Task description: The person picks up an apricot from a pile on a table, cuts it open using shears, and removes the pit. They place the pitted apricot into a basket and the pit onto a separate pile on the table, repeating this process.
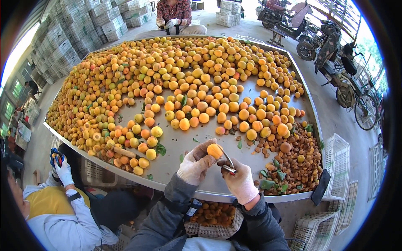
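My left hand (pixel 197 162), in a soiled white glove, pinches an orange-yellow apricot (pixel 215 151) between thumb and fingers. In my gloved right hand (pixel 239 180) is a small curved knife (pixel 228 162) with a shiny metal handle, its thin blade arching up beside the apricot. Whether the blade has cut into the fruit I cannot tell. Both hands are above the near edge of a metal sorting table (pixel 167 165). Whole apricots (pixel 197 88) cover much of it, and brown pits (pixel 293 157) with some leaves lie heaped at the near right corner.
Under the table edge, between my forearms, stands a crate of halved apricots (pixel 213 213). White plastic crates (pixel 337 167) stand to the right. At left sits a co-worker (pixel 63 201) with gloved hands; another person (pixel 173 16) sits across the table. A wooden-handled tool (pixel 121 151) lies among the apricots.
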The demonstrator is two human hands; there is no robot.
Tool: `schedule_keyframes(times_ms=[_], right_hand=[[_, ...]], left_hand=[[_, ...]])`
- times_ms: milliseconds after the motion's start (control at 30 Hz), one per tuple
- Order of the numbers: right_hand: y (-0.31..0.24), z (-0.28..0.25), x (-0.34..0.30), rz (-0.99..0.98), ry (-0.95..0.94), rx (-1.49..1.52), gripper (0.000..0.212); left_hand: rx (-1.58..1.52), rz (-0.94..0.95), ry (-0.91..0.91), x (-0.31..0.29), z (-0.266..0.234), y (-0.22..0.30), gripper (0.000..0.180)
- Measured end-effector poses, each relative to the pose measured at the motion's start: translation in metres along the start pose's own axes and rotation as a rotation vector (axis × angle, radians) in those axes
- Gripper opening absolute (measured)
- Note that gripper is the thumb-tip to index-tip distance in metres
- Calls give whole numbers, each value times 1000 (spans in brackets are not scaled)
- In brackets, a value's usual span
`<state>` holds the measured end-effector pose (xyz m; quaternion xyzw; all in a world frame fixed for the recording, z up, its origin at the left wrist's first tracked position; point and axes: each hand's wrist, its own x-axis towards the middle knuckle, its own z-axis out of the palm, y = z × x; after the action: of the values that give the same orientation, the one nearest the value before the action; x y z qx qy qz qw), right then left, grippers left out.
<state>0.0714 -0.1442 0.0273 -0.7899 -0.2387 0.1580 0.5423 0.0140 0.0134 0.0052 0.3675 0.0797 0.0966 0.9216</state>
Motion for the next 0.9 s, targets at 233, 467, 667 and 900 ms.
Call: schedule_keyframes(times_ms=[233, 467, 667, 900], right_hand=[[-5, 4, -3, -42, -4, -185, 20], [-2, 2, 0, -84, 54, -365, 21], [8, 7, 8, -109, 70, -432, 22], [21, 6, 10, 61, -245, 3, 10]], left_hand=[[71, 1, 36, -4, 4, 2, 52], [457, 45, 58, -10, 20, 10, 56], [570, 203, 5, -10, 20, -7, 60], [635, 134, 65, -10, 22, 4, 59]])
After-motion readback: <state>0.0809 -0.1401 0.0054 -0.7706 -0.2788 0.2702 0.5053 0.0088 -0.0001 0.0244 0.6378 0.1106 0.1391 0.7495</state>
